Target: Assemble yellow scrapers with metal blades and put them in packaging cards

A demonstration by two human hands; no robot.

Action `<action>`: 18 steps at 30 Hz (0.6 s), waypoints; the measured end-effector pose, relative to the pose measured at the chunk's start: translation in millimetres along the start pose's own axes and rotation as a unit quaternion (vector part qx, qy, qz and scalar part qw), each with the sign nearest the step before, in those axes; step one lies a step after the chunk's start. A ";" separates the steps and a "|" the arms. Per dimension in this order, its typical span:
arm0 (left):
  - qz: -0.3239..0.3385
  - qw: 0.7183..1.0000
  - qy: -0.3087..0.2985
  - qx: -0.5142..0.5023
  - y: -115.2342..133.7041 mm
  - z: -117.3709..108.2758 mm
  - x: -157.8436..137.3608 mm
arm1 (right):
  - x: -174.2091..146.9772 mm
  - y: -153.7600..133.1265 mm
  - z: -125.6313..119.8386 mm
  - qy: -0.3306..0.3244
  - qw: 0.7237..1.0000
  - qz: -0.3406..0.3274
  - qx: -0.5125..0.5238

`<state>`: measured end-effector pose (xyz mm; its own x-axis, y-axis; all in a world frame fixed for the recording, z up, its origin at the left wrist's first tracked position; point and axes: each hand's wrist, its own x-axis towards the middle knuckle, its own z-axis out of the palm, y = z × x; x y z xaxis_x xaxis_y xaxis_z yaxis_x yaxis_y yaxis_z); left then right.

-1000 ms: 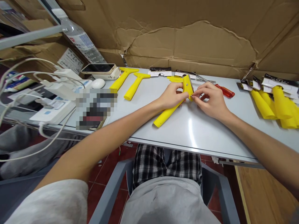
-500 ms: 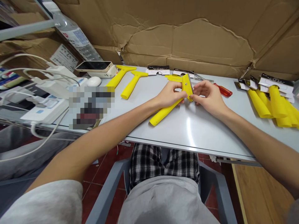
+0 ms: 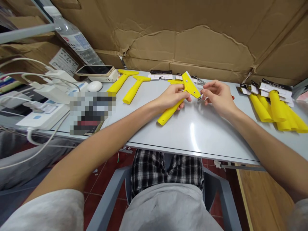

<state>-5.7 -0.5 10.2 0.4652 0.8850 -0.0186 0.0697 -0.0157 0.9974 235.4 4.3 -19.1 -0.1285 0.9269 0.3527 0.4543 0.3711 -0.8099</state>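
Note:
My left hand is closed around the neck of a yellow scraper, whose handle slants down toward me. Its wide head points up and right, with screws in its face and a pale blade strip along the far edge. A small dark metal bit shows at the head's lower right corner. Beside that corner is my right hand, thumb and fingertips pinched together. What they hold, if anything, is too small to make out. A red screwdriver handle is mostly hidden behind the right hand.
Two yellow scrapers lie to the left, and several yellow handles with black-and-white cards are at right. A phone, white mouse, power strip and cables crowd the left. Cardboard stands behind the table.
The scraper's head has turned in my left hand so its face shows more fully. My right fingertips have shifted slightly off its lower corner. The view has moved a little.

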 end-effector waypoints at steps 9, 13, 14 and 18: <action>0.044 0.995 0.091 0.011 1.1 -7.4 6.0 | 6.7 0.9 -32.8 -0.097 0.952 -0.060 -0.285; 0.071 0.993 0.087 0.027 0.3 -6.4 5.1 | 3.4 -2.6 -26.5 -0.132 0.946 -0.087 -0.282; 0.073 0.993 0.086 0.030 0.1 -6.2 4.8 | 3.4 -2.0 -26.3 -0.124 0.946 -0.086 -0.286; 0.080 0.993 0.084 0.035 -0.5 -6.6 4.2 | 7.7 6.8 -31.7 -0.092 0.944 -0.056 -0.311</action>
<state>-9.6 6.3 10.0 0.3222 0.9333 0.1582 0.0698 -0.1901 0.9793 265.4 12.3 -7.0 -0.3325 0.8987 0.2861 0.8511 0.4166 -0.3195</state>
